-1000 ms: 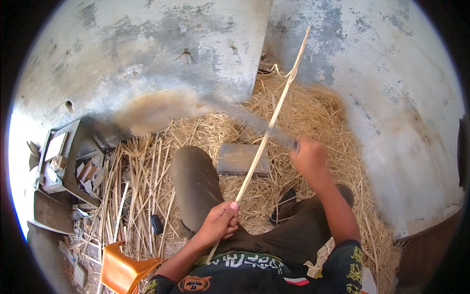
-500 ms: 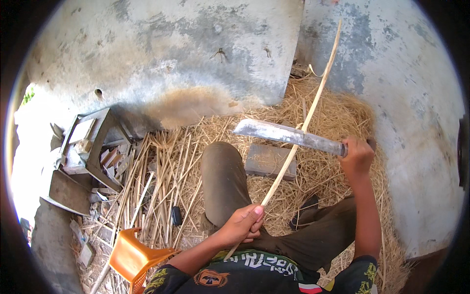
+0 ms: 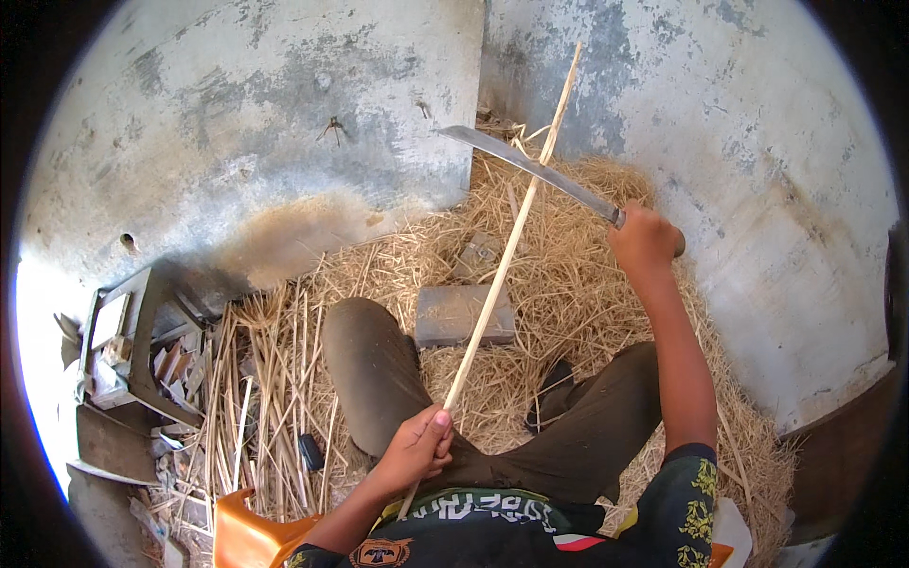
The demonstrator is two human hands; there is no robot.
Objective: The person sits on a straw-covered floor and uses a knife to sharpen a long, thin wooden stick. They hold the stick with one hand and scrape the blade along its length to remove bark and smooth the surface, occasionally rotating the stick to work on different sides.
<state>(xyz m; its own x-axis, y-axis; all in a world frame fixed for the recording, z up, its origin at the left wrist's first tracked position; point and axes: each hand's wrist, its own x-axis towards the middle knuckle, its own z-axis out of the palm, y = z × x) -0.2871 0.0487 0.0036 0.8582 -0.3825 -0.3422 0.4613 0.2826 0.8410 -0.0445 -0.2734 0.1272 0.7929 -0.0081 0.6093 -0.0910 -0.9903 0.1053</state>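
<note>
A long, pale strip of split bamboo or wood (image 3: 505, 256) slants up and away from my lap. My left hand (image 3: 414, 450) is closed around it close to its lower end, whose tip shows below the fist. My right hand (image 3: 647, 243) grips the handle of a machete (image 3: 578, 187). The blade lies across the upper part of the strip, touching or nearly touching it, with its tip pointing up and left. Beside the crossing, a thin curled shaving (image 3: 521, 142) stands off the strip.
Shavings (image 3: 587, 293) cover the floor, with a grey block (image 3: 464, 315) beyond my knees. Long strips (image 3: 275, 379) and a small black object (image 3: 310, 452) lie at left, near a tipped wooden frame (image 3: 142, 350) and an orange plastic chair (image 3: 248, 535). Bare walls (image 3: 284, 123) stand behind.
The machete has moved up the strip toward its far end, and its blade now shows more edge-on. My left hand keeps its grip. The whole view has shifted, bringing the scene leftward.
</note>
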